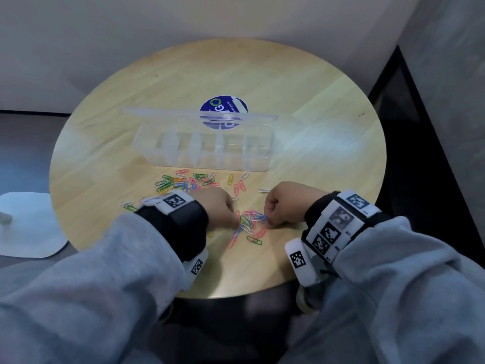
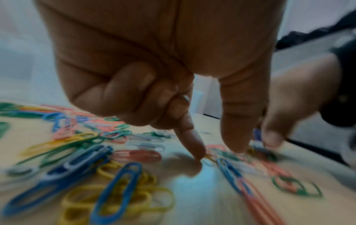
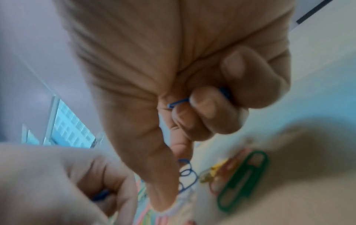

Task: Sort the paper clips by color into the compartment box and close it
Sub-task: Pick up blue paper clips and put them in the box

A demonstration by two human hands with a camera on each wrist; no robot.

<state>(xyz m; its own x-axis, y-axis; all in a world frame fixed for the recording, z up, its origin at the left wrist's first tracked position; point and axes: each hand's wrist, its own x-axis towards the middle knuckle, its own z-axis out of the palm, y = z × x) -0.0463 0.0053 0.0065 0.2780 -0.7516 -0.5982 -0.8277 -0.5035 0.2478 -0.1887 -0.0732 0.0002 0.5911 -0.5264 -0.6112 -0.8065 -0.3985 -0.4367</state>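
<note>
near one open box (image 1: pixel 204 151), two hands pick at one clip pile (image 1: pixel 250 225): right hand (image 1: pixel 286 203) clamped on blue clips (image 3: pixel 178 102), left hand (image 1: pixel 220 208) with thumb and forefinger apart, hold unclear.

Clear compartment box (image 1: pixel 204 147) lid open and empty, coloured paper clips (image 1: pixel 189 179) scattered just before it on the desk (image 1: pixel 315 127)

1. A round table (image 1: pixel 315 101) of pale wood fills the middle, with a round blue sticker (image 1: pixel 223 104) towards its far side.
2. A plain pale wall (image 1: pixel 183 22) runs behind it.
3. Right: a grey wall (image 1: pixel 451 74) above a dark panel (image 1: pixel 409 153).
4. Left: a flat white object (image 1: pixel 31 224) lies on the grey floor (image 1: pixel 23 143).
</note>
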